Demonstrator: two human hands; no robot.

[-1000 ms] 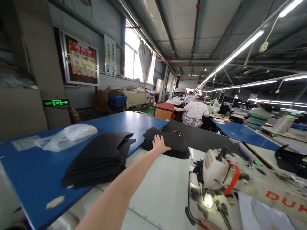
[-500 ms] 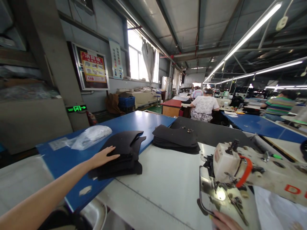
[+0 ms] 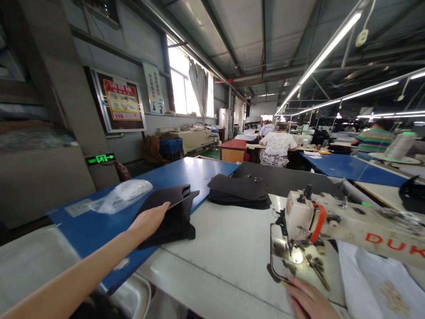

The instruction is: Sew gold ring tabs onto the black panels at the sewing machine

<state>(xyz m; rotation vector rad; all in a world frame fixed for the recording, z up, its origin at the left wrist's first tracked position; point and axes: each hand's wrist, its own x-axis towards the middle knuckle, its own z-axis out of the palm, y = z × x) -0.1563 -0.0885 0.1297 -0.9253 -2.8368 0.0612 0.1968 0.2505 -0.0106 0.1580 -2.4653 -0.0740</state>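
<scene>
My left hand (image 3: 151,223) pinches the near edge of the top black fabric piece (image 3: 166,199), which is bent up a little from the pile. The rest of the black pile (image 3: 171,230) lies under it, across the blue and the white tabletops. My right hand (image 3: 308,297) is at the bottom edge of the view, beside the sewing machine (image 3: 300,221). Its fingers are bent together at the lower end of the machine's metal guard, with a small yellowish bit at the fingertips. What they hold is hidden. The machine's lamp shines by the needle area.
A second stack of black pieces (image 3: 237,192) lies on the white table (image 3: 212,248), small metal rings on top. A plastic bag (image 3: 124,195) rests on the blue table (image 3: 186,170). White cloth (image 3: 368,279) lies right of the machine. Two people sit working farther back.
My left hand has gone from lying spread on the black pile to gripping the top piece, whose edge is now raised. The view has turned slightly right; my right hand stays by the machine.
</scene>
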